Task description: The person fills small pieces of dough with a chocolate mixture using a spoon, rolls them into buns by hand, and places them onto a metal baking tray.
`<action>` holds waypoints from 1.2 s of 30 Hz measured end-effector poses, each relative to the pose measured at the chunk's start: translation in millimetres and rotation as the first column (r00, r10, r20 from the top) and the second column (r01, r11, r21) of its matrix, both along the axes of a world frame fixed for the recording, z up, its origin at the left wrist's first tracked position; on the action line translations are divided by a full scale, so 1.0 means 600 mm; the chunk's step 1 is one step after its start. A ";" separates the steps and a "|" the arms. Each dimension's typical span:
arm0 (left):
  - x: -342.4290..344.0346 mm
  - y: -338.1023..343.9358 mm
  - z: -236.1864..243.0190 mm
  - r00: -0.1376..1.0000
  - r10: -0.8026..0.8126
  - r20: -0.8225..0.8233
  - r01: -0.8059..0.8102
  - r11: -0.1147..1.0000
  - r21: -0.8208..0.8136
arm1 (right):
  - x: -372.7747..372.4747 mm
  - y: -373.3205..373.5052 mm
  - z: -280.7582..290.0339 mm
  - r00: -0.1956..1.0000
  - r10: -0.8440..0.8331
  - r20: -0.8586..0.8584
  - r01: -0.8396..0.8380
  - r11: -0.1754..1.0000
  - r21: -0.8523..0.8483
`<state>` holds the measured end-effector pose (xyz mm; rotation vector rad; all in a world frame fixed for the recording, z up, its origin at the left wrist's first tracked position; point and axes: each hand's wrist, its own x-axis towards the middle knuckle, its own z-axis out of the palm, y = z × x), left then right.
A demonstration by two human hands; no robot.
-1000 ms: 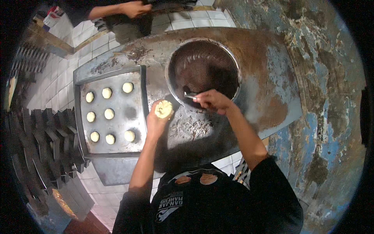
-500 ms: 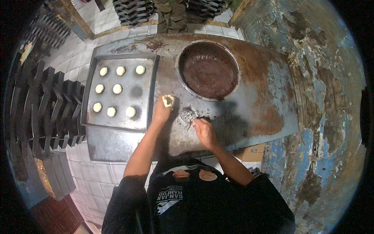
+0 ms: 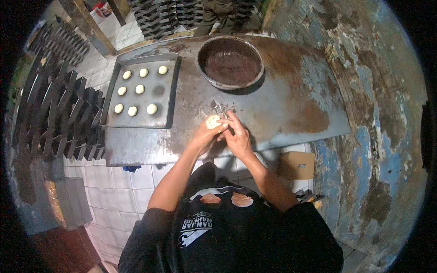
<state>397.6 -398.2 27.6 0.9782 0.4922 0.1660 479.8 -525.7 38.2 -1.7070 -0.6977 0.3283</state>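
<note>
My left hand (image 3: 205, 137) cups a piece of pale dough (image 3: 212, 121) in curled fingers, above the near middle of the metal table. My right hand (image 3: 237, 139) reaches in from the right, fingers apart, its index finger stretched out. Some of its fingers touch or nearly touch the dough's right side; the exact contact is too small to tell. Just beyond both hands, dark crumbs and pale smears (image 3: 220, 109) mark the tabletop. Farther off stands a large round bowl (image 3: 262, 73) of dark brown filling (image 3: 230, 66).
To the left, a square metal tray (image 3: 175, 98) carries several pale dough balls (image 3: 139, 88) in rows. Stacked black metal pans (image 3: 68, 118) rise left of the table (image 3: 291, 107). A peeling wall (image 3: 364, 136) borders the right; a cardboard box (image 3: 297, 165) sits beneath the near edge.
Both hands have come together, the left moving right with the dough, the right leaving the crumbs. The dough's dark hollow no longer shows. The whole view has shifted.
</note>
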 end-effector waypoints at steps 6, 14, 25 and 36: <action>-0.041 -0.055 0.035 0.984 0.163 0.066 -0.155 0.628 0.763 | -0.040 -0.013 -0.035 0.857 -0.038 -0.515 0.176 0.959 0.223; -0.168 0.019 0.064 0.962 -0.125 -0.244 0.274 0.504 0.819 | -0.082 0.001 0.101 0.823 0.565 -0.057 -0.567 0.822 -0.049; -0.239 0.143 0.031 0.969 0.240 0.065 -0.249 0.937 0.243 | -0.236 0.215 0.011 0.544 0.365 -0.755 -0.212 0.931 0.298; -0.351 0.444 -0.021 0.832 0.546 -0.097 -0.487 0.804 0.341 | -0.064 0.634 -0.131 0.967 0.115 0.225 -0.018 0.919 -0.393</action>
